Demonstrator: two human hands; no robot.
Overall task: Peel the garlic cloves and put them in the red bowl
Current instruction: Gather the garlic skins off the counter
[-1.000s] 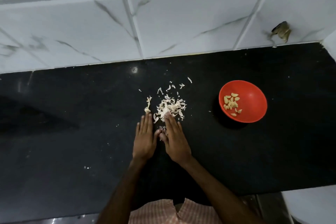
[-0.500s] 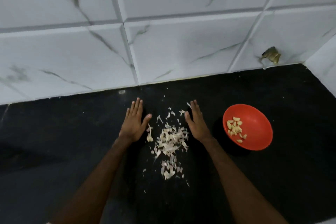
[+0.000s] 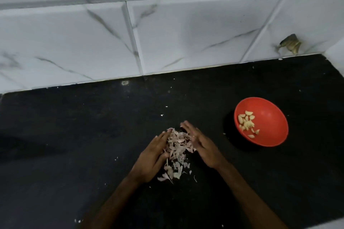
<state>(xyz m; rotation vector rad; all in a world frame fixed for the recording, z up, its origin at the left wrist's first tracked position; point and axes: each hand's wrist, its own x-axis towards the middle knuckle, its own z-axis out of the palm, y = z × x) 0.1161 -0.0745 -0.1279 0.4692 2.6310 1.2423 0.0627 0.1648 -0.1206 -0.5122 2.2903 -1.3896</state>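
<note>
Fingers [image 3: 188,128] straight, left hand [image 3: 151,158] and right hand [image 3: 203,148] flank garlic peels [image 3: 176,147].

Red bowl [image 3: 270,135], black counter [image 3: 74,145], white grey-veined tiles [image 3: 186,33]

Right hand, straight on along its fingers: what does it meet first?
Likely only bare black counter, then the tiled wall. The right hand points up and left, its fingertips past the top of the garlic skin pile beside it. The red bowl lies off right, out of line.
</note>
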